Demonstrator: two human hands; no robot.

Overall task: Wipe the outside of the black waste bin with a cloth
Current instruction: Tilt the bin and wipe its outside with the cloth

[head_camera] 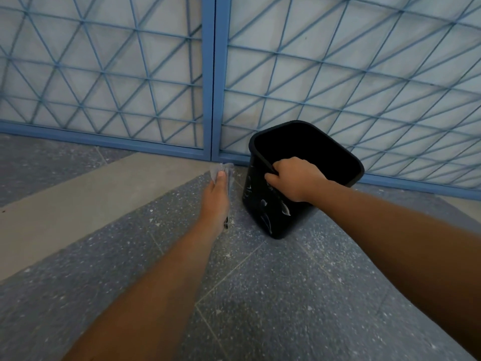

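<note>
The black waste bin (pixel 270 212) stands on the floor at the foot of the blue gate, tilted with its open mouth toward me. White smears mark its near wall. My right hand (pixel 294 178) grips the bin's near rim, fingers curled over the edge. My left hand (pixel 216 194) reaches out just left of the bin and holds a small grey cloth (pixel 221 171) at its fingertips. The cloth hangs a short way from the bin's left side, apart from it.
A blue metal gate (pixel 212 82) with diagonal lattice bars and pale panels closes off the space right behind the bin. The floor is speckled grey tile (pixel 273 295), with a plain lighter band (pixel 78 204) running diagonally at the left.
</note>
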